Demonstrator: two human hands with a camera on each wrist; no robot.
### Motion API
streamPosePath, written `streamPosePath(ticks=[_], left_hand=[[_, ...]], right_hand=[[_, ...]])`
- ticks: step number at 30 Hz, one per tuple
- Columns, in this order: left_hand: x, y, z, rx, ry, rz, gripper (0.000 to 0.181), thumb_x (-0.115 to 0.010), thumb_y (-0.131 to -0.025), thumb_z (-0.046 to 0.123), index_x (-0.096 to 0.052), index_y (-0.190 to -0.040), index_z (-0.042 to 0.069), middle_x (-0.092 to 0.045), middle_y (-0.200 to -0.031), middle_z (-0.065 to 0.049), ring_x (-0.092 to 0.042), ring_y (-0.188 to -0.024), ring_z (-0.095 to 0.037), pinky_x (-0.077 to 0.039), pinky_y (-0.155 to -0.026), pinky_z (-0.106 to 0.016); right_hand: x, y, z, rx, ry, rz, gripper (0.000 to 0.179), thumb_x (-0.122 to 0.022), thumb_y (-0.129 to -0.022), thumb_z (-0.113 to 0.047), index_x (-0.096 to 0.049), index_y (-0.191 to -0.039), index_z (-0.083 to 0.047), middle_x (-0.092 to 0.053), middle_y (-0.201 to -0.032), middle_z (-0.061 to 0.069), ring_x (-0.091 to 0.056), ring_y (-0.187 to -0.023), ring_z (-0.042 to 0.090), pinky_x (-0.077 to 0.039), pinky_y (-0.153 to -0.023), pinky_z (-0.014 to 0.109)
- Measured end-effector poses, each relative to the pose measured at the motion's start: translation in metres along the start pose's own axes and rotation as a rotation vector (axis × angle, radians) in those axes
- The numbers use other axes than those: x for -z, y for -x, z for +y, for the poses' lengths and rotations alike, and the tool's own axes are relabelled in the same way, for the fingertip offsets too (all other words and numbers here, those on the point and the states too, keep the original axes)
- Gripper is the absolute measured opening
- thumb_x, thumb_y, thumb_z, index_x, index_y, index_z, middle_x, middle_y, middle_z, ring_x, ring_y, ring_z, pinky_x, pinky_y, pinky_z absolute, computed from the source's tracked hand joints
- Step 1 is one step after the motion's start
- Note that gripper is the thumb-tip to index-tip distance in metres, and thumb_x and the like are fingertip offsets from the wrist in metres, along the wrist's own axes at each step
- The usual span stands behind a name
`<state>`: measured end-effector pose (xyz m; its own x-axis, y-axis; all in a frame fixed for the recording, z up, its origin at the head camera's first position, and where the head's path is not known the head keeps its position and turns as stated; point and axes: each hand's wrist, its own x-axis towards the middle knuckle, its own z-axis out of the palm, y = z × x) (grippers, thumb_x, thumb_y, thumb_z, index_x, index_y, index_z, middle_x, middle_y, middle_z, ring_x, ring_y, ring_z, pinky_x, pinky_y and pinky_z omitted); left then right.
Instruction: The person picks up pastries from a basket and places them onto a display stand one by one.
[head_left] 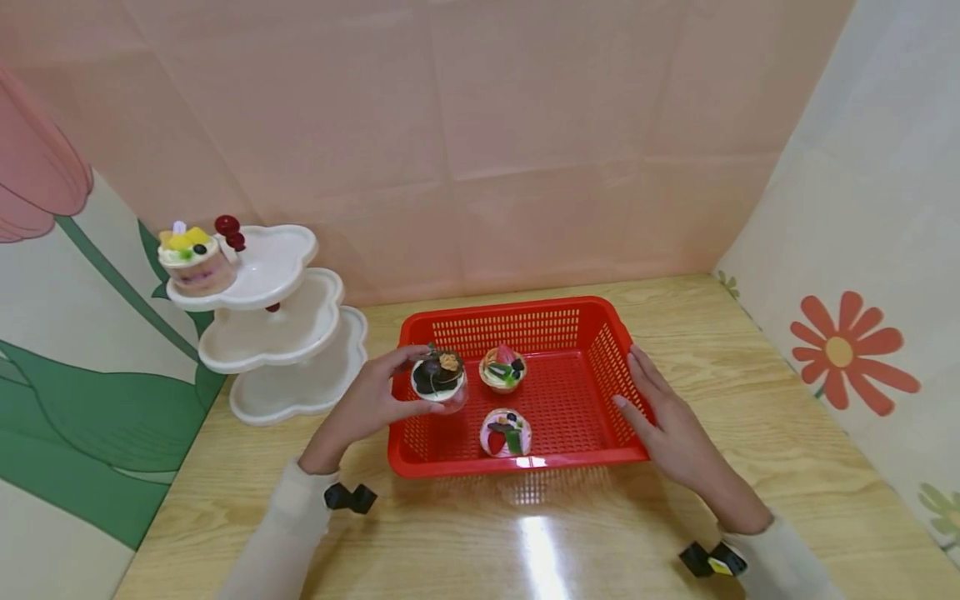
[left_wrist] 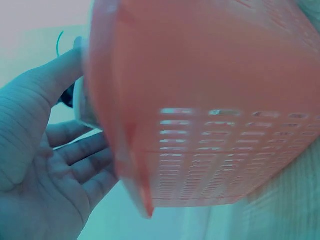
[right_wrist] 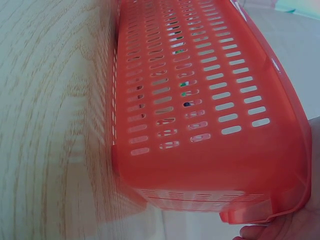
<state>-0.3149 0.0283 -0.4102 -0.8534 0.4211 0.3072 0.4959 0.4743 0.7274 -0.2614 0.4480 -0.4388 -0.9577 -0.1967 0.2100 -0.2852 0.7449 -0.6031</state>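
Head view alone: tiered stand (head_left: 272,340) beside basket (head_left: 573,404)

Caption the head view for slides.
Left hand holding a dark-topped dessert cup at a red basket, right hand touching the basket.

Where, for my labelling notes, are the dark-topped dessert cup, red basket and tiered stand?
Dark-topped dessert cup (head_left: 435,378): head view, dark topping.
Red basket (head_left: 572,398): head view, bare floor.
Tiered stand (head_left: 270,334): head view, middle tier.

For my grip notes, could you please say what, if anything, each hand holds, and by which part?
The left hand pinches the dark-topped cake by its sides; the right hand touches the basket rim.
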Motion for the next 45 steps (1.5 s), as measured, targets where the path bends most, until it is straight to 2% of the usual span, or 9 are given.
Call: streamPosePath(ticks=[5, 10, 13, 18, 20, 27, 30, 38, 45], left_hand=[[0.01, 0.001, 0.004, 0.009, 0.056, 0.114, 0.07, -0.095, -0.072, 0.023, -0.063, -0.133, 0.011, -0.068, -0.126, -0.004, -0.066, -0.113, -0.023, -0.054, -0.097, -0.045], [0.023, 0.005, 0.009, 0.037, 0.065, 0.24, 0.068, -0.094, -0.073, 0.022, -0.063, -0.133, 0.013, -0.067, -0.126, -0.003, -0.064, -0.112, -0.021, -0.053, -0.095, -0.049], [0.032, 0.008, 0.011, 0.044, 0.027, 0.328, 0.068, -0.094, -0.073, 0.021, -0.063, -0.133, 0.012, -0.067, -0.126, -0.003, -0.063, -0.112, -0.021, -0.053, -0.097, -0.045], [0.047, 0.012, 0.015, 0.06, -0.05, 0.459, 0.069, -0.094, -0.072, 0.021, -0.064, -0.133, 0.01, -0.068, -0.127, -0.004, -0.064, -0.11, -0.021, -0.049, -0.094, -0.019], [0.054, 0.013, 0.017, 0.06, -0.085, 0.507, 0.069, -0.095, -0.072, 0.021, -0.064, -0.132, 0.009, -0.069, -0.126, -0.005, -0.064, -0.107, -0.02, -0.048, -0.091, -0.013], [0.073, 0.016, 0.022, -0.007, -0.214, 0.678, 0.066, -0.096, -0.069, 0.016, -0.066, -0.128, 0.007, -0.07, -0.121, -0.007, -0.066, -0.102, -0.023, -0.048, -0.086, -0.012], [0.08, 0.016, 0.022, -0.008, -0.268, 0.728, 0.067, -0.095, -0.071, 0.018, -0.064, -0.128, 0.005, -0.069, -0.122, -0.008, -0.066, -0.102, -0.024, -0.047, -0.085, -0.011], [0.102, 0.013, 0.024, 0.095, -0.375, 0.799, 0.07, -0.092, -0.076, 0.033, -0.063, -0.132, 0.003, -0.069, -0.123, -0.012, -0.065, -0.099, -0.027, -0.041, -0.082, -0.008], [0.126, 0.005, 0.022, 0.119, -0.356, 0.877, 0.065, -0.092, -0.074, 0.034, -0.066, -0.125, 0.003, -0.071, -0.116, -0.011, -0.065, -0.095, -0.021, -0.045, -0.081, -0.012]], right_hand=[[0.0, 0.0, 0.001, 0.005, -0.003, 0.002, 0.072, -0.053, -0.106, -0.036, -0.016, -0.162, -0.008, -0.008, -0.17, 0.008, -0.024, -0.148, 0.048, -0.036, -0.101, 0.073], [0.0, 0.0, 0.001, 0.006, -0.005, 0.002, 0.073, -0.052, -0.106, -0.038, -0.016, -0.162, -0.008, -0.009, -0.17, 0.008, -0.024, -0.148, 0.048, -0.036, -0.101, 0.074], [0.0, 0.0, 0.001, 0.003, -0.006, -0.001, 0.073, -0.052, -0.106, -0.037, -0.016, -0.162, -0.009, -0.008, -0.17, 0.008, -0.024, -0.148, 0.048, -0.036, -0.1, 0.074], [0.0, 0.0, 0.001, 0.004, -0.01, 0.0, 0.072, -0.052, -0.106, -0.036, -0.016, -0.162, -0.009, -0.008, -0.17, 0.007, -0.023, -0.149, 0.047, -0.035, -0.101, 0.075], [0.0, 0.0, 0.001, 0.004, -0.011, 0.0, 0.072, -0.052, -0.106, -0.037, -0.015, -0.162, -0.009, -0.008, -0.17, 0.007, -0.023, -0.149, 0.047, -0.034, -0.101, 0.075], [0.001, 0.0, 0.001, -0.001, -0.012, -0.003, 0.073, -0.052, -0.106, -0.037, -0.015, -0.162, -0.01, -0.008, -0.17, 0.007, -0.022, -0.149, 0.047, -0.034, -0.101, 0.075], [0.001, 0.0, 0.0, -0.001, -0.011, -0.003, 0.073, -0.052, -0.106, -0.037, -0.016, -0.162, -0.009, -0.008, -0.17, 0.008, -0.022, -0.149, 0.047, -0.035, -0.101, 0.074], [0.001, 0.001, 0.0, -0.009, -0.012, -0.007, 0.073, -0.051, -0.106, -0.038, -0.015, -0.162, -0.009, -0.008, -0.17, 0.007, -0.022, -0.149, 0.047, -0.036, -0.101, 0.073], [0.0, 0.0, 0.0, -0.004, -0.01, -0.005, 0.073, -0.052, -0.106, -0.038, -0.015, -0.162, -0.009, -0.007, -0.17, 0.007, -0.022, -0.149, 0.047, -0.036, -0.101, 0.073]])
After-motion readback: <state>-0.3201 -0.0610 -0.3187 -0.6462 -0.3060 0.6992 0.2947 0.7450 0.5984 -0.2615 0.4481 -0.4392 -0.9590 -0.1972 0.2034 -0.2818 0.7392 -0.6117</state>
